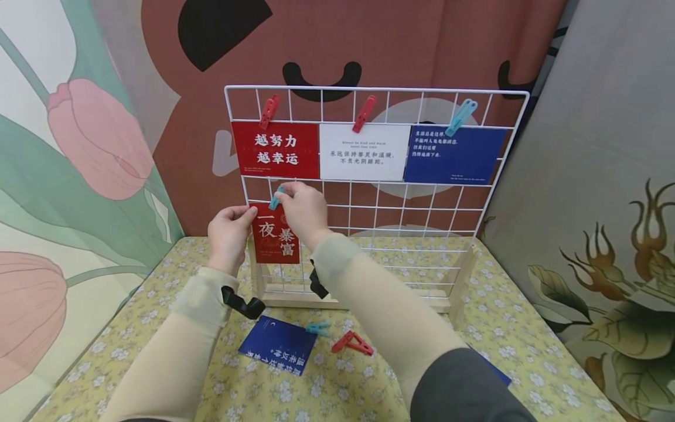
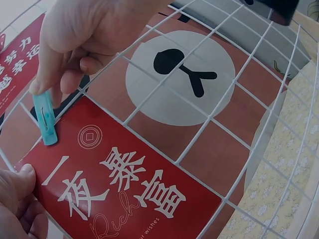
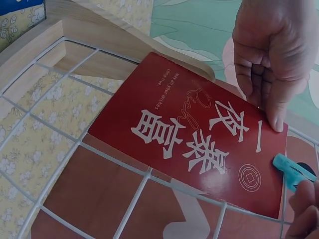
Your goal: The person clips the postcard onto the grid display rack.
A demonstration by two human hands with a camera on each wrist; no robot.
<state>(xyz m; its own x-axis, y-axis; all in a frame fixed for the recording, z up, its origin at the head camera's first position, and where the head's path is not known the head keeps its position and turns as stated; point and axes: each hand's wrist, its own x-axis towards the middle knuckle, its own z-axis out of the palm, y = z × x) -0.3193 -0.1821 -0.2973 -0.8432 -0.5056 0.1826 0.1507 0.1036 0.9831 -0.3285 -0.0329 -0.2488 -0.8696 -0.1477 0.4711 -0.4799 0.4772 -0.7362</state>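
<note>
A small red card (image 1: 275, 240) with white characters stands upright against the white wire grid (image 1: 337, 206), below a row of three clipped cards. My left hand (image 1: 229, 235) pinches its upper left edge between thumb and fingers. At the card's top edge my right hand (image 1: 304, 211) pinches a teal clothespin (image 1: 275, 199) by its handle end. In the left wrist view the clothespin (image 2: 46, 119) overlaps the card's top edge and the wire. The right wrist view shows the left thumb flat on the card face (image 3: 199, 144).
Red (image 1: 276, 164), white (image 1: 364, 146) and blue (image 1: 453, 158) cards hang above on clothespins. On the floral tablecloth (image 1: 174, 340) lie a blue card (image 1: 279, 346), a teal clothespin (image 1: 318, 329) and red clothespins (image 1: 352, 343). A wooden base (image 1: 364, 300) supports the grid.
</note>
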